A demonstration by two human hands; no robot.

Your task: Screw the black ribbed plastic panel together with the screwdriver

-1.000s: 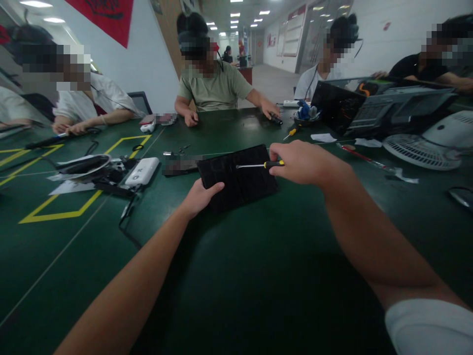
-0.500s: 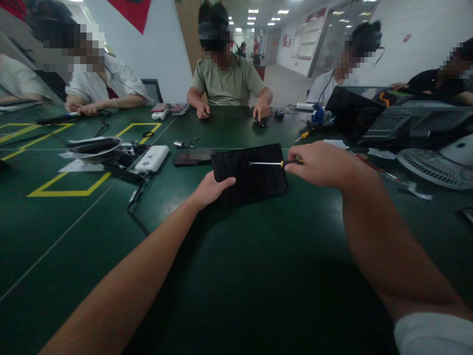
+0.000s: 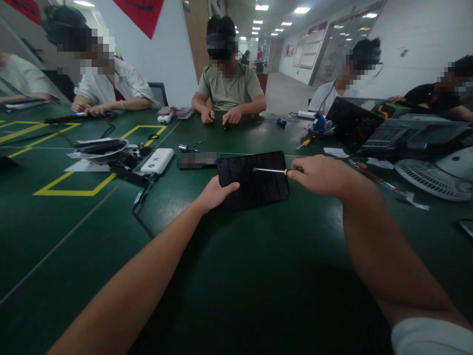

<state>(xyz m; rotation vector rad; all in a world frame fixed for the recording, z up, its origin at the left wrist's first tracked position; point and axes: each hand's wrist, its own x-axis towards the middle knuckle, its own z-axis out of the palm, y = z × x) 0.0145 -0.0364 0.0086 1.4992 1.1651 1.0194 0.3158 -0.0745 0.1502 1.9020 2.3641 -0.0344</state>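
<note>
A flat, black rectangular panel (image 3: 258, 190) is tilted up over the green table in front of me. My left hand (image 3: 218, 194) grips its left edge, thumb on the face and the other fingers hidden behind. In my right hand (image 3: 321, 175) is a screwdriver (image 3: 271, 171) with a yellow-and-black handle, its fingers wrapped round the grip. The metal shaft points left across the panel, and its tip is at a small spot near the panel's middle. Whether a screw sits under the tip I cannot make out.
On the left lie a white power bank (image 3: 157, 161) and a pile of parts (image 3: 103, 150) with a black cable (image 3: 138, 212). To the right are a white fan grille (image 3: 430, 172), a yellow screwdriver (image 3: 303, 144) and a computer case (image 3: 414, 130). Across the table sits a person (image 3: 231, 88).
The view has shifted slightly, so everything sits a little lower and mostly further right. Both hands keep their hold. The person opposite has drawn one hand in toward the other.
</note>
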